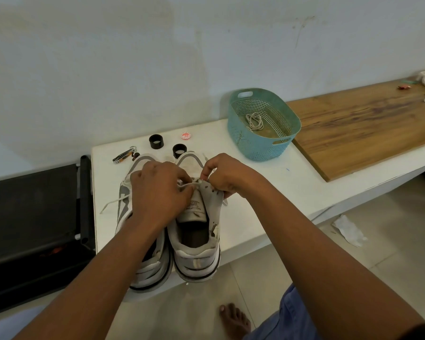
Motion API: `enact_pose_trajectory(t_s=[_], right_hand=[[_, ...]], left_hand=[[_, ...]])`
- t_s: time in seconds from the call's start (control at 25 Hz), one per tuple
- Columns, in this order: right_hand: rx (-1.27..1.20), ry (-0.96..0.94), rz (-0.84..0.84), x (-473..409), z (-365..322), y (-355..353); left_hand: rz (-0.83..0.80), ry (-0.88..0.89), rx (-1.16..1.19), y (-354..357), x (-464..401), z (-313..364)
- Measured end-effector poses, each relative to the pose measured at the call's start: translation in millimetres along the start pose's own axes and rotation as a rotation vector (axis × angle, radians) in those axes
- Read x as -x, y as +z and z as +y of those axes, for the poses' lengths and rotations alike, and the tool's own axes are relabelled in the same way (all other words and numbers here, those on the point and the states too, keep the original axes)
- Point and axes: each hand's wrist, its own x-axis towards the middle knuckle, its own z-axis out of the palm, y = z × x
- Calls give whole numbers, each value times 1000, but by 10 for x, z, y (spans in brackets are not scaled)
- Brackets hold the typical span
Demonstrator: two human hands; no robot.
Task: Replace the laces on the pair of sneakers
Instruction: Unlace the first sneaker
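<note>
Two worn white-and-grey sneakers stand side by side on the white table (268, 192), heels toward me. On the right sneaker (196, 244) the tongue is pulled up. My left hand (157, 192) lies over the left sneaker (147, 266) and pinches a white lace (189, 185) at the right sneaker's upper eyelets. From the other side my right hand (228, 175) pinches the same lace by the eyelet edge. A loose lace end (111, 204) trails off to the left. A coiled lace (254, 121) lies in the teal basket (260, 143).
Behind the shoes lie two black caps (156, 141), a small red-and-white tin (185, 135) and a nail clipper with keys (124, 156). A wooden board (368, 128) lies at the right. A black stand (35, 217) is on the left. My bare foot (234, 320) rests on the tiled floor.
</note>
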Motion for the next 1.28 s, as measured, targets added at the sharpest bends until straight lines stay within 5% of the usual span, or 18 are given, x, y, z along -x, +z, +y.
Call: enact_pose_trajectory(t_s=[0.24, 0.32, 0.6, 0.68, 0.88, 1.0, 1.12, 1.28], right_hand=[[-18, -2, -8, 9, 1, -7], [-14, 0, -10, 7, -3, -7], [7, -11, 8, 3, -13, 9], [-1, -12, 6, 3, -9, 9], [5, -19, 2, -11, 3, 3], [22, -24, 8, -18, 3, 13], [37, -33, 19, -18, -2, 18], [25, -34, 19, -14, 3, 18]], left_hand=[[379, -351, 498, -234, -35, 26], [447, -364, 454, -277, -31, -5], [-24, 48, -35, -38, 22, 12], [10, 13, -38, -21, 20, 22], [321, -256, 392, -185, -7, 64], [214, -179, 373, -187, 27, 86], [19, -1, 99, -87, 48, 60], [168, -1, 110, -86, 38, 58]])
